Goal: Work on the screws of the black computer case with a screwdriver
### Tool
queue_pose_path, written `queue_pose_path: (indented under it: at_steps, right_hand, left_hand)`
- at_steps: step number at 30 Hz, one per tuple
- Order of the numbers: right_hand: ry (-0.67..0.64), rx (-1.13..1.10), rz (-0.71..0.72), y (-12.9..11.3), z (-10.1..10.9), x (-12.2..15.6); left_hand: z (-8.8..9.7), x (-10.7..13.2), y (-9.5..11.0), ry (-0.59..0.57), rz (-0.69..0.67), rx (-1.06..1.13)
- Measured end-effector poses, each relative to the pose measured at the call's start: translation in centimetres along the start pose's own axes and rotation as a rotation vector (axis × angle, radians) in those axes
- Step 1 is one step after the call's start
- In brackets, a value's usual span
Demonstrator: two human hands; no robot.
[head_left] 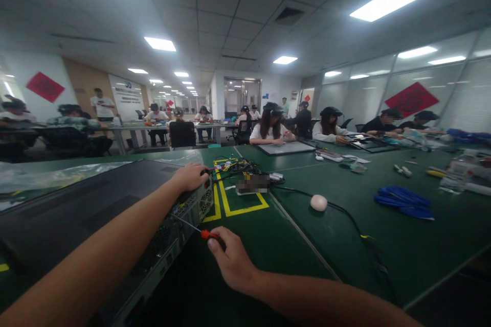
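A black computer case (111,199) lies on its side at the left, its metal back panel with ports and a fan grille turned toward the right. My left hand (190,178) rests on the far corner of the case, fingers curled over its edge. In my right hand (233,260) is a screwdriver (206,234) with a red and black handle. Its thin shaft points up and left, and the tip reaches the back panel; whether it sits in a screw is too small to tell.
Beyond the case lies a tangle of cables (245,166) within yellow tape marks (245,212) on the green table (291,245). A pale mouse (318,203), a black cable (345,212) and blue gloves (402,200) lie rightward. Several people sit across the table.
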State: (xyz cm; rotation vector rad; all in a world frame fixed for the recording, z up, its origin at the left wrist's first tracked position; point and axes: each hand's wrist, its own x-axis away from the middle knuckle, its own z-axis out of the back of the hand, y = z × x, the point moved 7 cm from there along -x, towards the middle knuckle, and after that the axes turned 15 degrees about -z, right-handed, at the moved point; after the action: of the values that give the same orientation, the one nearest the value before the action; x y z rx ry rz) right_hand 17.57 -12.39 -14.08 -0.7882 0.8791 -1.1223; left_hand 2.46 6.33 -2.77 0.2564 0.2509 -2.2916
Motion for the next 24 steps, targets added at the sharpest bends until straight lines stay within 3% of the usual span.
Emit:
queue_pose_path:
  at_steps: [8, 24]
  right_hand:
    - [0.059, -0.147, -0.073, 1.5, -0.9, -0.4]
    - [0.093, -0.121, -0.019, 0.9, -0.2, -0.2]
  left_hand:
    - [-0.3, -0.2, 0.1, -0.001, 0.024, 0.009]
    - [0.1, 0.1, 0.4, -0.013, 0.018, 0.011]
